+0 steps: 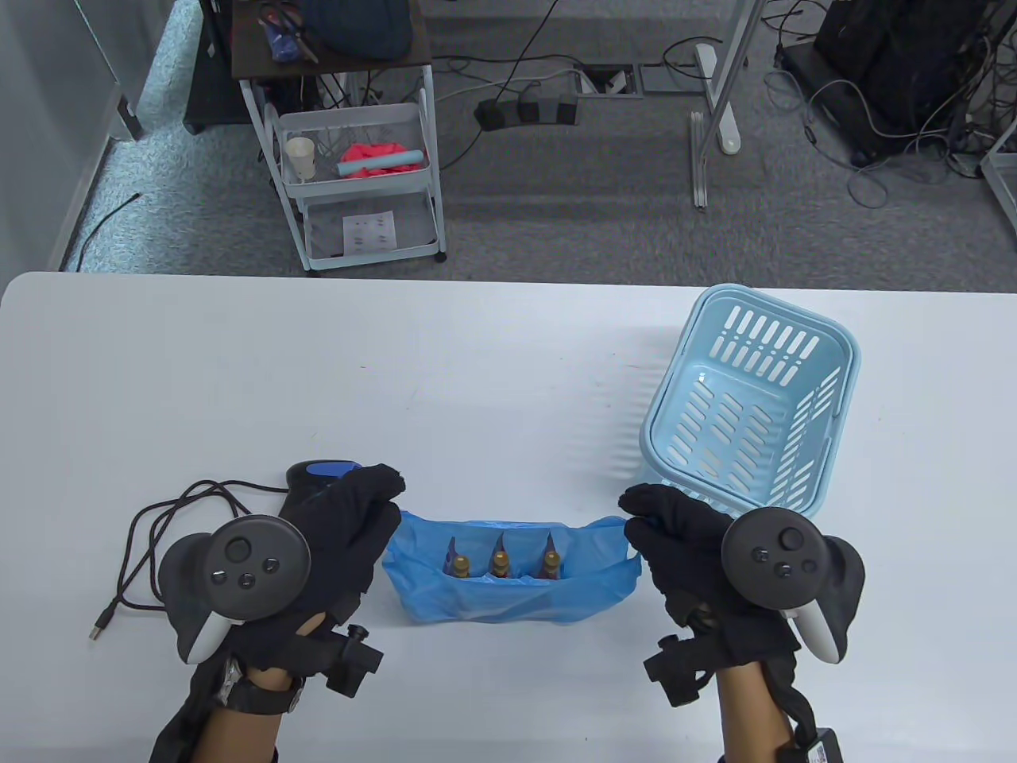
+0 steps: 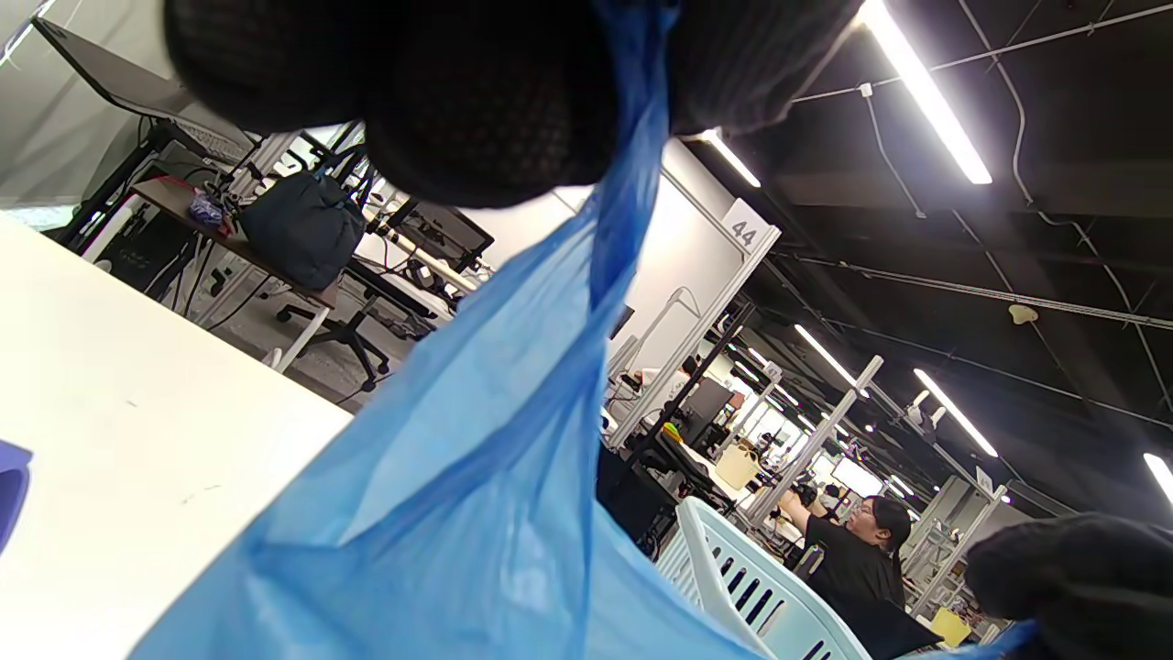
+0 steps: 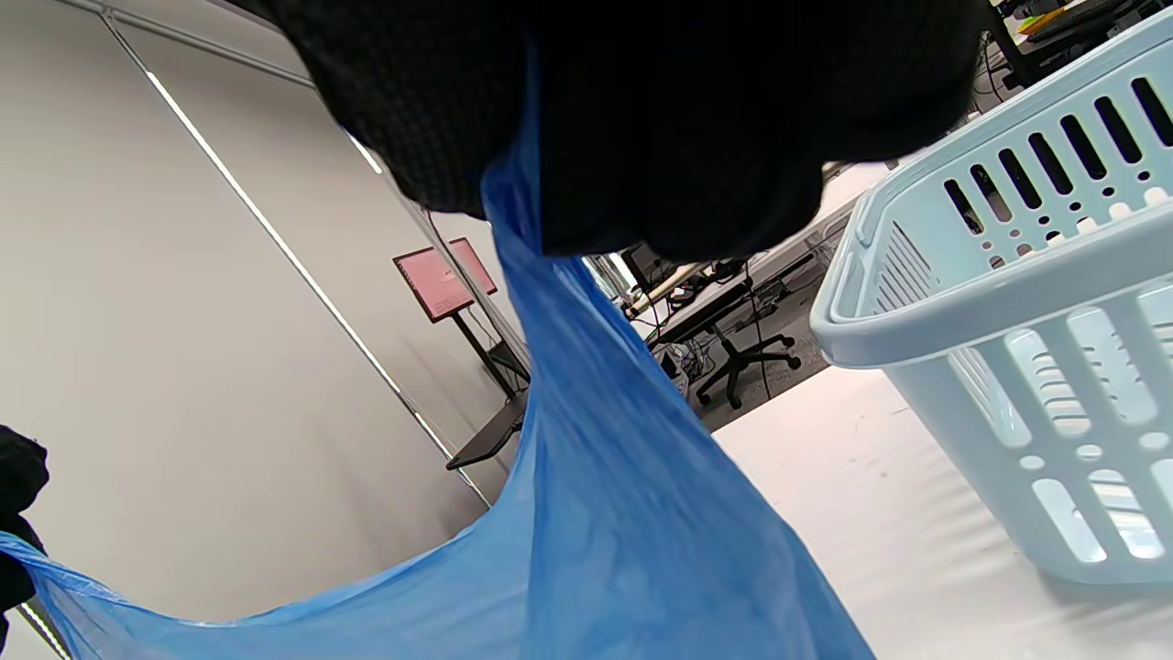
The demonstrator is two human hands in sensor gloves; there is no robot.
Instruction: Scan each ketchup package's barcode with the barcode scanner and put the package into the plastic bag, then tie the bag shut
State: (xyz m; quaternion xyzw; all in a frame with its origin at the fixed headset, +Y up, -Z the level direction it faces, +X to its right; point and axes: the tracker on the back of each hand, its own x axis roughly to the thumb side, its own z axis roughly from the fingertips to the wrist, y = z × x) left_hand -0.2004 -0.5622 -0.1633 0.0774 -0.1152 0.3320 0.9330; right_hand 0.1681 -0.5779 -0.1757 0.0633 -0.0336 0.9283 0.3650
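A blue plastic bag [image 1: 508, 584] stands open on the white table [image 1: 397, 381] between my hands, with three ketchup packages [image 1: 500, 560] upright inside it. My left hand [image 1: 361, 509] pinches the bag's left top edge, and the blue film [image 2: 513, 440] runs out from between its fingers [image 2: 486, 110]. My right hand [image 1: 655, 520] pinches the right top edge, the blue film [image 3: 605, 495] hanging from its fingers [image 3: 641, 119]. The barcode scanner [image 1: 322, 474] lies behind my left hand, mostly hidden, its black cable [image 1: 159, 524] looping to the left.
A light blue slotted basket [image 1: 755, 405] stands tilted at the right, just behind my right hand, also close in the right wrist view as the basket [image 3: 1026, 302]. Beyond the table's far edge is a white cart [image 1: 357, 175] and floor cables.
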